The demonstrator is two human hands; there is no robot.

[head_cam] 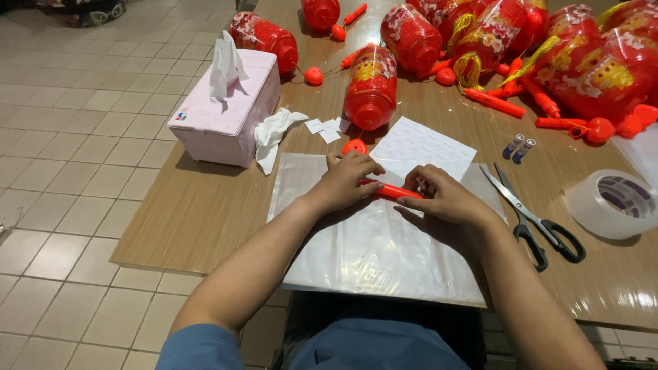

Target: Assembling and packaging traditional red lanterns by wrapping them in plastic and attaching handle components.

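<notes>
Tiles of pale floor fill the left of the frame. Next, at upper left, I see a pink rectangular tissue box (pixel 226 113) on the wooden desk (pixel 199 212), a white tissue sticking up from its slot and a crumpled white tissue (pixel 273 133) lying just beside it.

At centre, a clear plastic sheet (pixel 370 253) covers the near edge of the desk. Over it my left hand (pixel 346 181) is closed around one end of a slim orange-red plastic stick (pixel 392 192), which lies flat across the sheet. My right hand (pixel 442 197) grips the other end, fingers curled on it. A small red round cap (pixel 354 146) sits just above my left hand, and a white sheet of sticker labels (pixel 421 147) lies beyond both hands. Above that, a red cylindrical plastic lantern (pixel 371 88) lies on its side.

Toward the right, black-handled scissors (pixel 534 216) lie near my right hand, open. Two small batteries (pixel 519 147) lie above them. At upper right a heap of red and gold lanterns (pixel 582 62) crowds the desk, and at far right is a roll of clear tape (pixel 615 202).
</notes>
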